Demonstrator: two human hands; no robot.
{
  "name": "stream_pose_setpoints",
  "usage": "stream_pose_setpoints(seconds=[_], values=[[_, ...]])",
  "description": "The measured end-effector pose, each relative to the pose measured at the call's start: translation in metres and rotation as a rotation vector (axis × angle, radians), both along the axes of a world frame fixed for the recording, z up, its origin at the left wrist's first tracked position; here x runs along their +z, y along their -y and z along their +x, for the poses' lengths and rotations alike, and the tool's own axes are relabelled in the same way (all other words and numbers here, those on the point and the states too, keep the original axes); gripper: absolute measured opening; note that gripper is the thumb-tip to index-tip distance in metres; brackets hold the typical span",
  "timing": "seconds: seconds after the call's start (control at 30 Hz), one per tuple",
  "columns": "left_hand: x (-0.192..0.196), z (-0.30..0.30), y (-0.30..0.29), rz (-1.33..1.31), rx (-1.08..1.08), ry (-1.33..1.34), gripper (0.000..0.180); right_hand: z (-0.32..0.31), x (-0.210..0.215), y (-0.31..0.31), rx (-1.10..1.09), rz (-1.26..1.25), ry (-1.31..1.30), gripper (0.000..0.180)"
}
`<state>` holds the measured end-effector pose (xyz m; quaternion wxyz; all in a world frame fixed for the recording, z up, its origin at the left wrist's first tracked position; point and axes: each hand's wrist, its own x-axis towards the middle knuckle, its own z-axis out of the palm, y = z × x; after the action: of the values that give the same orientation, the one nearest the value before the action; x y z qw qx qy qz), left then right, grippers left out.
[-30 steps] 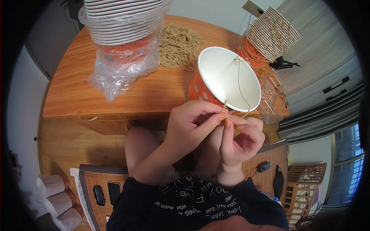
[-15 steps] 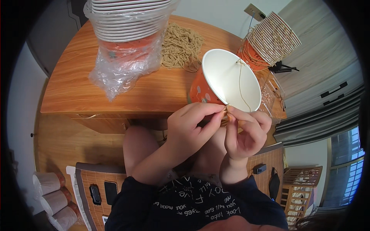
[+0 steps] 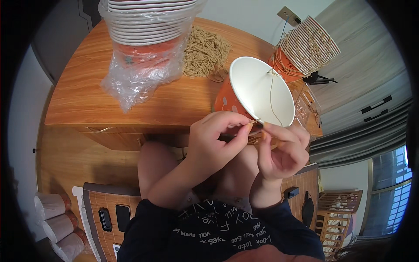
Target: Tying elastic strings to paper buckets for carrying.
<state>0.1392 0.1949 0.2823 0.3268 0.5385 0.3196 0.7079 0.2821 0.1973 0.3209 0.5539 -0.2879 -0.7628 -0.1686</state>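
A large paper bucket (image 3: pixel 263 89), white inside with an orange printed outside, tilts towards me at the front edge of the desk. Thin tan string (image 3: pixel 271 94) is tied through its far rim and hangs across the opening towards the near rim. At that near rim, my left hand (image 3: pixel 218 137) pinches a short bit of string between thumb and forefinger. Just to its right is my right hand (image 3: pixel 284 150), thumb and forefinger close together at the string by the rim, other fingers curled. Fingers partly hide the string there.
A plastic-wrapped stack of buckets (image 3: pixel 150 30) stands at the desk's back left, beside a heap of tan string (image 3: pixel 206 51). At the back right leans another stack strung with cord (image 3: pixel 310 48). Glasses (image 3: pixel 315 111) lie near the right edge; wrapped rolls or stacks (image 3: pixel 59 227) are on the floor.
My fingertips, earlier pressed together at the near rim, have drawn slightly apart, the right hand shifting right. A short piece of string now shows between them.
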Motion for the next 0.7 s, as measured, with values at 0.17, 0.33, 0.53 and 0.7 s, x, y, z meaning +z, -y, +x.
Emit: stream_pose_setpoints(seconds=[0.17,0.33,0.53,0.7], values=[[0.0004,-0.0019,0.0017,-0.009,-0.004,-0.031,0.013,-0.0022,0.0014,0.0010,-0.054,-0.077,0.152,0.027],[0.0041,-0.0046,0.0049,0.026,0.033,-0.081,0.014,-0.0006,0.0022,-0.0010,-0.034,-0.060,0.185,0.028],[0.0046,-0.0046,0.0065,0.026,-0.007,-0.042,0.014,0.0032,0.0030,-0.0021,-0.053,-0.058,0.212,0.029],[0.0063,-0.0057,0.0080,0.084,0.084,-0.159,0.017,0.0031,0.0050,0.0007,-0.106,-0.041,0.231,0.031]])
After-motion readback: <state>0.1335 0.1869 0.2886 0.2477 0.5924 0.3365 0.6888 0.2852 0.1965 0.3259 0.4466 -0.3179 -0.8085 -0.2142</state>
